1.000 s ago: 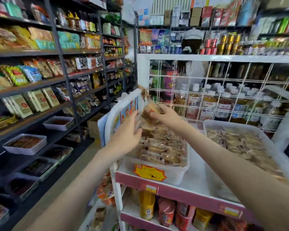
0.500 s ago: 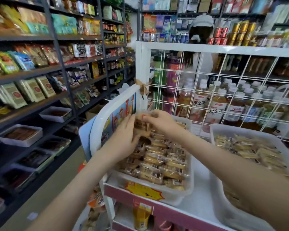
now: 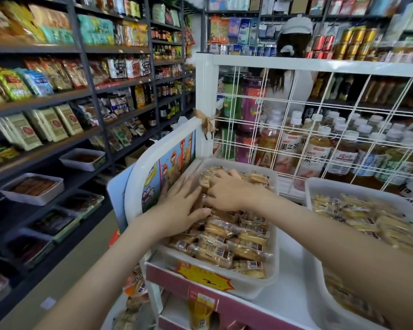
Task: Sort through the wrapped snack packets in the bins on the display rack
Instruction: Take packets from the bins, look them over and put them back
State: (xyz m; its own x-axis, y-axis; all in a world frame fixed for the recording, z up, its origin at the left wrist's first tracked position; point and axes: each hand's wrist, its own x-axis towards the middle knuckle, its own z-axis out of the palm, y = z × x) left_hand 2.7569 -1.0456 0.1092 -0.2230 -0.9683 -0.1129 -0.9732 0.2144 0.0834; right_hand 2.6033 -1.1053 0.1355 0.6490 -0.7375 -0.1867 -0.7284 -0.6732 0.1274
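A: We start at the left, where the cartoon side panel (image 3: 174, 163) stands up beside the left bin (image 3: 248, 288). Our left hand (image 3: 177, 206) lies flat on the snack packets (image 3: 224, 236) just inside that edge, fingers spread, gripping nothing.

B: And our right hand (image 3: 229, 194) sits just beside it, further back in the same bin, palm down, fingers splayed across the wrappers. We see no pinch there either.

A: The packets fill the bin to its rim, up on the top shelf of the display rack (image 3: 204, 96). That is our worry: sweep them sideways and one could slide over the low wall and drop to the floor.

B: Press too hard and we likely crush what is inside. The wrappers look thin and slippery.

A: Any writing? Barcodes on the packets, the rest too blurred. The yellow starburst tag (image 3: 205, 278) on the bin front shows what looks like a 2.

B: Behind the wire grid, the bottles (image 3: 316, 151) read 果之茶. Further right, the second bin (image 3: 343, 184) holds more packets, and neither hand touches it.
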